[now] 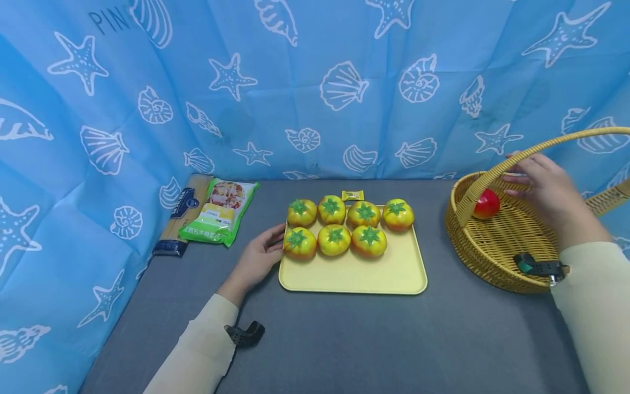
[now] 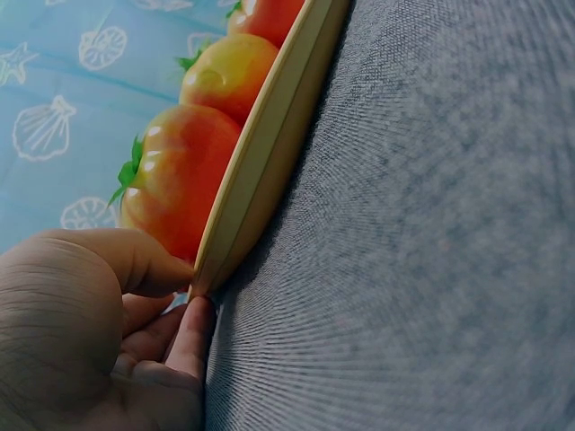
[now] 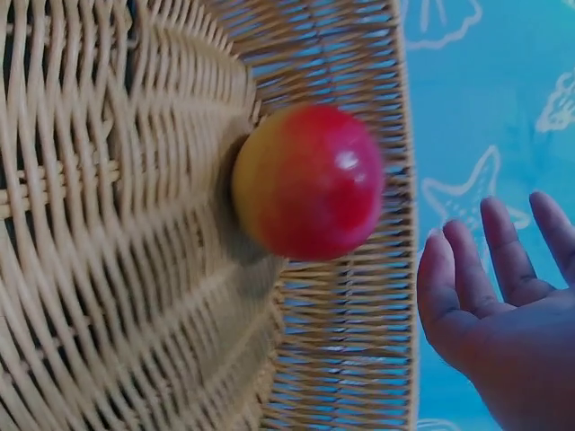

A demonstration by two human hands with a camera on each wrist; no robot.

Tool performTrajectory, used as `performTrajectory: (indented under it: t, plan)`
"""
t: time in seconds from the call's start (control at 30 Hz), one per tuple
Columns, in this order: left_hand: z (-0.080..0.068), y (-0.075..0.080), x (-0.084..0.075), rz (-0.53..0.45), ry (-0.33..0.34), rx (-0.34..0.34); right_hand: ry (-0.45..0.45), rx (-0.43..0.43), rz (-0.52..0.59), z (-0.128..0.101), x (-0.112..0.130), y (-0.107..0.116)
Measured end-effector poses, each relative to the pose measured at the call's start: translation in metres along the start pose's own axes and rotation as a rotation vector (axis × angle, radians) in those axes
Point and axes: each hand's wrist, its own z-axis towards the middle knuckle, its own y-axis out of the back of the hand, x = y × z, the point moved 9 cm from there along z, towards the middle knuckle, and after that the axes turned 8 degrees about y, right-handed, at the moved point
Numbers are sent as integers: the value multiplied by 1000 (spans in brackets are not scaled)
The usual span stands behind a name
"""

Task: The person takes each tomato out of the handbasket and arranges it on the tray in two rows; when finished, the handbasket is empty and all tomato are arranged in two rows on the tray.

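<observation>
Our right hand (image 1: 543, 183) is up over the basket (image 1: 497, 257), which stands at the right edge of the worktop (image 1: 344, 339). The fingers are spread wide and hold nothing. The red ball (image 1: 486, 204) lies in the basket, near its back wall, just to the left of and below this hand. In the right wrist view the ball (image 3: 308, 181) is near the fingertips (image 3: 467, 260) but not touching them. It is round, so it has no long side.

Our left hand (image 1: 263, 254) is far from the ball. It pinches the left edge of the tray (image 1: 354, 273), thumb on top and fingers (image 2: 184, 337) under the rim. The tray sits in the middle of the worktop with seven yellow fruits (image 1: 334, 239) on its back half.

So the right hand is much nearer.
</observation>
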Motion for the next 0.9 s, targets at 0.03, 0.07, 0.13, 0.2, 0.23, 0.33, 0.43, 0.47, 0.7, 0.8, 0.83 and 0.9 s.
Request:
performTrajectory:
  t: [0.03,0.07,0.13,0.2,0.23,0.33,0.43,0.47,0.7,0.8,0.83,0.9]
  plan:
    - [0,0,0,0,2,1,-2,4,1,0,-3,1]
    - [-1,0,1,0,5,1,-1,8,-5,-1,-6,2]
    - [0,-1,1,-2,3,3,6,22,-48,-1,-11,5]
    - [0,0,2,-3,-2,4,-7,53,-154,-1,-17,7]
    - [0,0,2,-4,-5,4,-24,77,-212,0,-21,8]
    - [2,1,4,-2,-10,5,-89,171,-431,1,-36,9]
    - [3,1,5,-1,-10,2,-155,272,-578,1,-49,5]
    - [3,1,5,0,-10,0,-168,295,-603,1,-52,3]
    - [2,1,5,-2,-9,4,-200,397,-710,-3,-67,-1]
    - [2,1,4,-1,-7,5,-194,423,-726,-5,-69,-2]
    - [2,1,3,-3,-7,5,-190,428,-726,-5,-69,-3]
    - [1,1,3,-7,-6,7,-179,431,-731,-5,-69,-4]
